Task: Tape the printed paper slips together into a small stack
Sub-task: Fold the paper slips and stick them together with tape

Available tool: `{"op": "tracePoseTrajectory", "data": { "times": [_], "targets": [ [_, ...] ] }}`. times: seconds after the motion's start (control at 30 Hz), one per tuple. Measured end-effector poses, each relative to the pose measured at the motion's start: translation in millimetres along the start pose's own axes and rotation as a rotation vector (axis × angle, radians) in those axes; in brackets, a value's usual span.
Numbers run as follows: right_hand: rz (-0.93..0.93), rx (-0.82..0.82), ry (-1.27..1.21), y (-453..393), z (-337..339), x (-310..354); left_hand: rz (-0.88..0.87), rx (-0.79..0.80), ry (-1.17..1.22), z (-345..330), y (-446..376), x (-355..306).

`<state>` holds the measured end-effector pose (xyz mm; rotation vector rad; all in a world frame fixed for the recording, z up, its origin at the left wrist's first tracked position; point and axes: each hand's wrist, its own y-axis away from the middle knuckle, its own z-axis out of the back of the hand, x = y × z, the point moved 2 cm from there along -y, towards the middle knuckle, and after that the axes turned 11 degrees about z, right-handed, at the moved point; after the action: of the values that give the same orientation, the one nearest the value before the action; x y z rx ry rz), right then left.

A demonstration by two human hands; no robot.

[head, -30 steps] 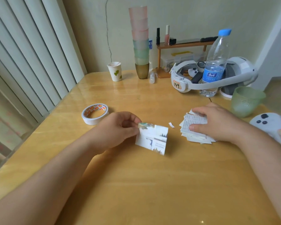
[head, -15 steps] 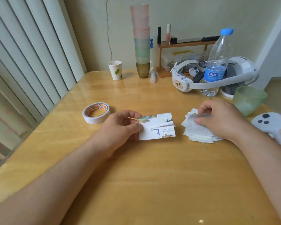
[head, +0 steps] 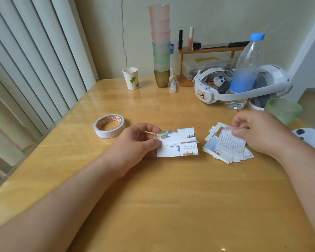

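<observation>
My left hand (head: 135, 144) pinches the left end of a taped set of printed slips (head: 178, 142), held flat just above the table. To its right lies a loose pile of paper slips (head: 225, 148). My right hand (head: 258, 131) pinches the top slip of that pile, a sheet of printed text (head: 229, 142), lifting its far edge. A roll of white double-sided tape (head: 109, 125) lies on the table left of my left hand.
The wooden table (head: 162, 197) holds a paper cup (head: 131, 78), a tall stack of plastic cups (head: 161, 46), a water bottle (head: 245, 71), a white headset (head: 244, 86), a green cup (head: 282, 110) and a white controller (head: 309, 137). Blinds run along the left.
My left hand turned the taped slips level and raised them a little. My right hand went from resting on the pile to pinching and lifting its top slip.
</observation>
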<state>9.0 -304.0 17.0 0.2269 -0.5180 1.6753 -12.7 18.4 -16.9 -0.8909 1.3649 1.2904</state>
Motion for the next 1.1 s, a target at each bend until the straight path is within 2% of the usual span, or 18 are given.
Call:
{"op": "tracePoseTrajectory", "data": {
  "times": [0.13, 0.23, 0.33, 0.43, 0.53, 0.73, 0.93, 1.0, 1.1],
  "targets": [
    [-0.019, 0.055, 0.042, 4, 4, 3, 0.015, -0.004, 0.001, 0, -1, 1],
    [0.014, 0.006, -0.06, 5, 11, 9, 0.026, -0.032, 0.024, 0, -1, 1],
    [0.053, -0.158, -0.194, 4, 19, 15, 0.029, -0.084, 0.077, -1, 0, -1],
    [0.075, -0.377, -0.432, 4, 23, 21, 0.03, -0.107, 0.116, -3, -1, -3],
    [0.133, -0.479, -0.688, 6, 19, 31, 0.037, -0.104, 0.142, -5, 1, -5],
    [0.191, -0.408, -1.008, 10, -2, 57, 0.072, -0.109, 0.188, 0, 1, -6],
    [0.233, -0.133, -1.411, 25, -20, 90, 0.084, -0.104, 0.216, -2, 3, -8],
    [0.279, -0.166, -1.312, 29, -23, 97, 0.075, -0.11, 0.212, -2, 2, -9],
    [0.376, -0.155, -0.85, 34, -29, 101, 0.048, -0.12, 0.214, -3, 4, -10]
  ]
}}
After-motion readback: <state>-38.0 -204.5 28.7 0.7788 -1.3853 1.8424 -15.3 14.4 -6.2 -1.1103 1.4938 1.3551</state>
